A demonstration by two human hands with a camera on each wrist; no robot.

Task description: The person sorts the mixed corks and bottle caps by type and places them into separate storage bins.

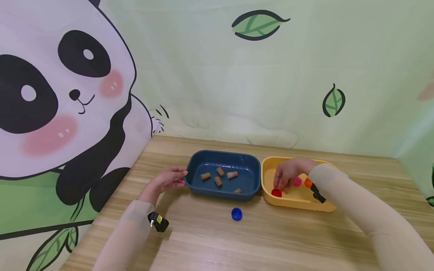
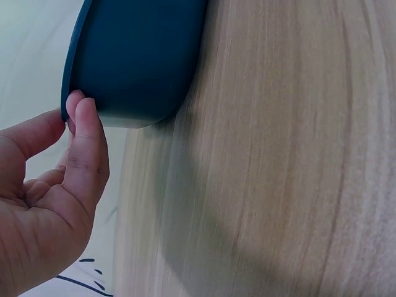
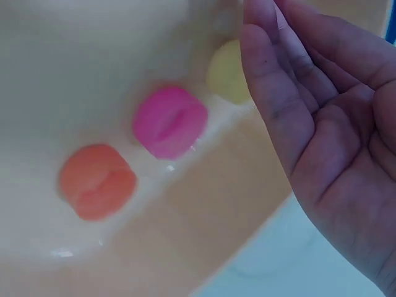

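My left hand (image 1: pixel 168 178) pinches the left rim of a dark blue tray (image 1: pixel 217 193), thumb on one side and fingers on the other, as the left wrist view shows. Several brown corks (image 1: pixel 218 181) lie inside that tray. Over the yellow tray (image 1: pixel 298 203), my right hand (image 1: pixel 288 173) reaches down and pinches a red bottle cap (image 1: pixel 276 192) near the tray's front left corner. Its fingertips leave the right wrist view, so the red cap is hidden there. A pink cap (image 3: pixel 170 122), an orange cap (image 3: pixel 98 182) and a pale yellow cap (image 3: pixel 228 73) lie in this tray.
A blue bottle cap (image 1: pixel 236 214) lies on the wooden table (image 1: pixel 210 241) in front of the blue tray. The two trays stand side by side. Behind the table hangs a green backdrop (image 1: pixel 210 75) with a panda and leaves.
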